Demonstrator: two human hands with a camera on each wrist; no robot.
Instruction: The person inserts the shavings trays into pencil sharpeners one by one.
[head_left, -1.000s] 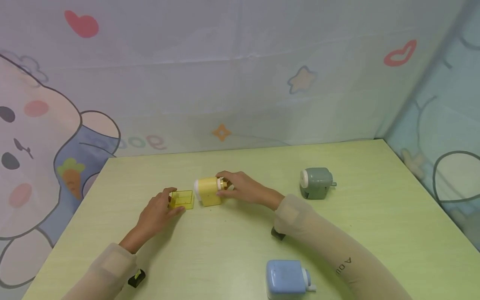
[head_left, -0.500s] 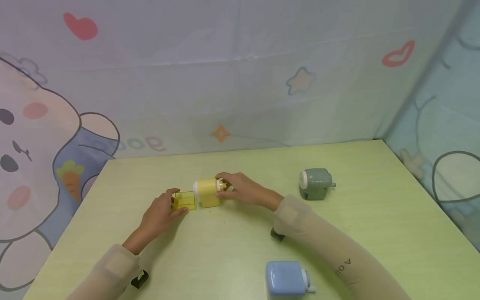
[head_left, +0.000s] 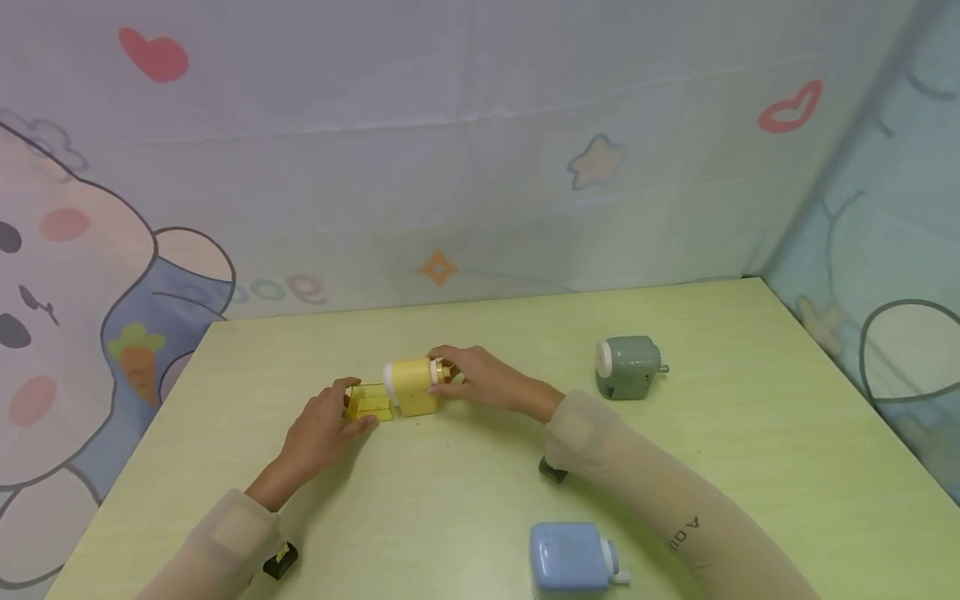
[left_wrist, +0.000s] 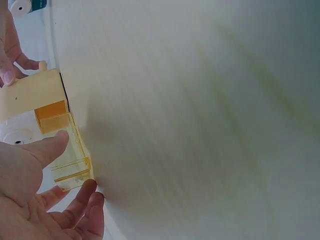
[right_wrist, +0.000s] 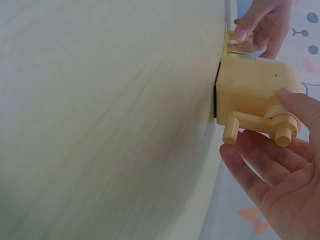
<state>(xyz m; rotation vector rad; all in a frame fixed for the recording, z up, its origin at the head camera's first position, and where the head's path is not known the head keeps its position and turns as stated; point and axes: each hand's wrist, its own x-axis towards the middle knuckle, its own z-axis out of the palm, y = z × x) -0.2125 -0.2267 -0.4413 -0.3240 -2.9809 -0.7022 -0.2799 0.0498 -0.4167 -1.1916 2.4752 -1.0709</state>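
A yellow hand-crank pencil sharpener (head_left: 414,385) stands upright on the table, its white front facing left. My right hand (head_left: 480,379) holds it at the crank end, and in the right wrist view the thumb lies on the body by the crank (right_wrist: 250,121). My left hand (head_left: 318,429) pinches a clear yellow shavings drawer (left_wrist: 70,155) between thumb and fingers. In the left wrist view, the drawer's inner end meets the opening in the sharpener's front, below the white face (left_wrist: 20,131). How far it sits inside cannot be told.
A green crank sharpener (head_left: 628,368) stands at the back right of the table (head_left: 750,467). Near the front edge is a blue one (head_left: 572,558). Small dark pieces show by each sleeve. A printed cloth (head_left: 480,150) hangs behind the table.
My left hand has moved slightly right with the shavings drawer, closing the small gap to the pencil sharpener. My right hand keeps its hold, and the sharpener stays nearly in place.
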